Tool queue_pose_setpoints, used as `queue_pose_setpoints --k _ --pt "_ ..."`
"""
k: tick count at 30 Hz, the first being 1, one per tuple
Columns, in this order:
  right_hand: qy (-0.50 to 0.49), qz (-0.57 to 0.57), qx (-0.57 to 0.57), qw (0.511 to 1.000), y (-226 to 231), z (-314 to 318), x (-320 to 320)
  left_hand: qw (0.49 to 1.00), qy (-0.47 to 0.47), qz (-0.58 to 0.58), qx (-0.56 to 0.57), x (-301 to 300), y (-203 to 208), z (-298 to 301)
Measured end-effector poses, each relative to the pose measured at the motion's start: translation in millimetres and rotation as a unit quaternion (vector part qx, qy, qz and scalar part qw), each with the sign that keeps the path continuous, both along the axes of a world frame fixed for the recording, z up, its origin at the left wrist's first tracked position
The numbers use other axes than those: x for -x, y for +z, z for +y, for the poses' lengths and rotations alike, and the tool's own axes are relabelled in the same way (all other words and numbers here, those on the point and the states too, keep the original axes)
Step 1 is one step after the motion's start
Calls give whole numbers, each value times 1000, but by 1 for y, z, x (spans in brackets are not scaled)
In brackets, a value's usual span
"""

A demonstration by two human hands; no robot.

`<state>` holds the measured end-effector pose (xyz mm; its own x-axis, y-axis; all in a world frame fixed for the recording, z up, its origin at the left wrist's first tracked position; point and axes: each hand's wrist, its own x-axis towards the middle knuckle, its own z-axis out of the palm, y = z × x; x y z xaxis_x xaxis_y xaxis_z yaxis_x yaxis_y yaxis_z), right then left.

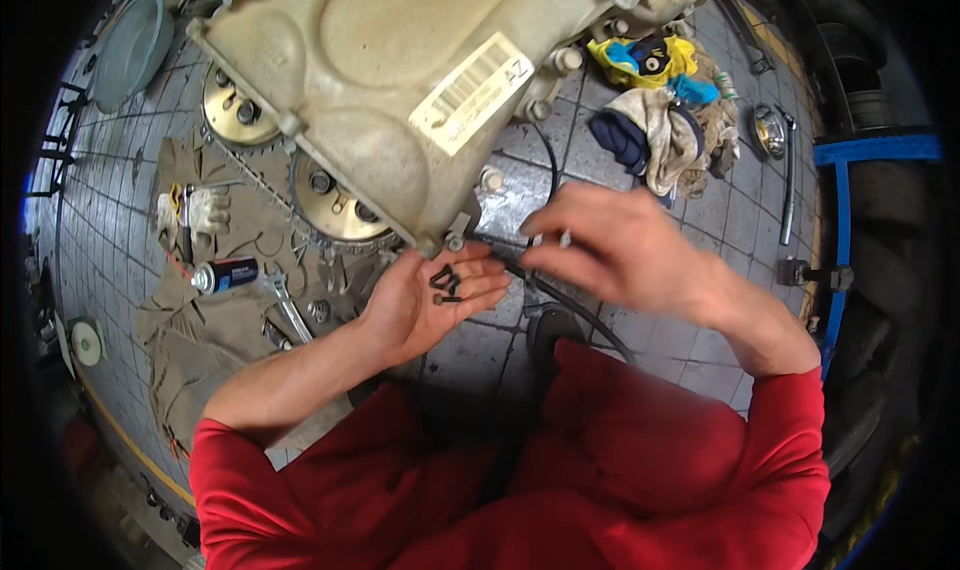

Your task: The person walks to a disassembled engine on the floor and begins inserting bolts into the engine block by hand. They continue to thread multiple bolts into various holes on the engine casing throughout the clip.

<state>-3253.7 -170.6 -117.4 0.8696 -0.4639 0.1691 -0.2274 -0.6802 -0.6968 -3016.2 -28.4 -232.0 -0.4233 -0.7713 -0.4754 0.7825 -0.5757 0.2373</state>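
Note:
My left hand (415,310) is cupped palm up beneath the lower corner of a large cast metal engine cover (370,30). Several black bolts (445,282) lie in that palm, held with the fingers stretched out. To the right, my right hand (620,245) is closed in a pinch near the cover's lower edge. It is slightly blurred; a small greyish bit shows at the fingertips, too unclear to name. A bolt head (456,240) sits at the cover's bottom corner, just above my left fingers. Round metal sprockets (335,195) with a chain (270,185) show along the cover's left side.
On a brown cloth (200,350) at left lie a spray can (225,274), a wrench (288,305) and a work glove (208,210). Rags (655,135) and a yellow bag (680,55) lie at right. A black hose (585,320) passes below my right hand. A basin (135,50) stands far left.

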Motion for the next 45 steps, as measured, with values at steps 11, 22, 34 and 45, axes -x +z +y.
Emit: queue_pose_setpoints --k 11,22,34,45 --pt "98 50 -30 993 -34 32 -33 998 21 7 -50 10 35 0" --pt "75 30 -32 996 -33 30 -27 999 7 28 30 7 41 -1" --pt "55 -37 -60 996 -21 18 -21 964 -74 -206 154 -4 45 8" --pt "78 -48 -34 995 -19 19 -20 944 -115 -248 183 -4 51 6"
